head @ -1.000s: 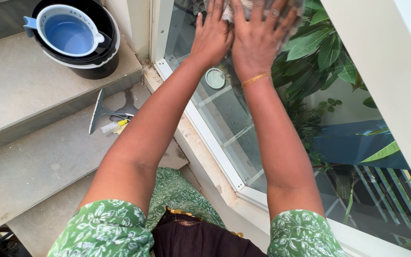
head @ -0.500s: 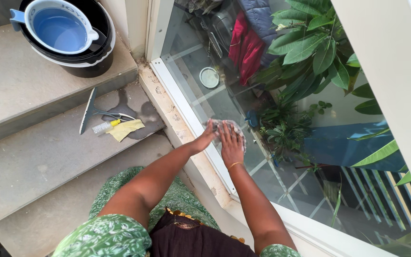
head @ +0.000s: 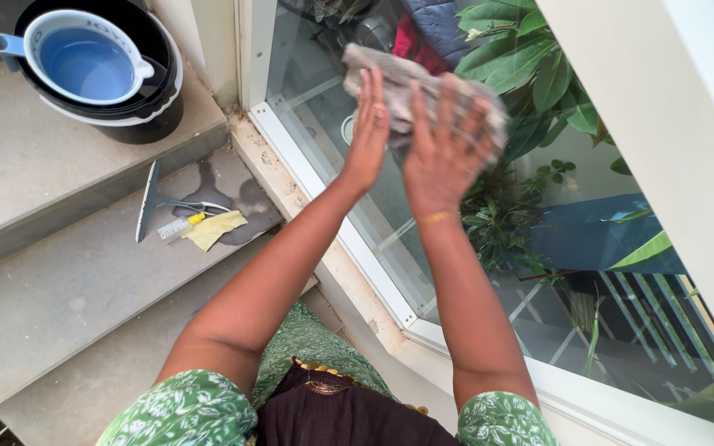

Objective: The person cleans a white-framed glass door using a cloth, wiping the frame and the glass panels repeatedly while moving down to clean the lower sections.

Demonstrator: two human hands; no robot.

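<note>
My left hand (head: 368, 132) and my right hand (head: 446, 140) both press a crumpled grey cloth (head: 411, 87) flat against the glass of a tall window pane (head: 373, 206). The fingers of both hands are spread over the cloth, high on the pane. My arms reach up from green patterned sleeves at the bottom of the view. A thin bangle sits on my right wrist.
Grey stone steps (head: 59, 281) lie to the left. A black bucket (head: 142, 99) holding a blue-and-white mug stands on the upper step. A squeegee (head: 149, 202), a small bottle and a yellow cloth (head: 216, 229) lie on the wet middle step. Leafy plants show behind the glass.
Both hands with the cloth went from high on the glass down to the lower pane, then back up to the upper part.
</note>
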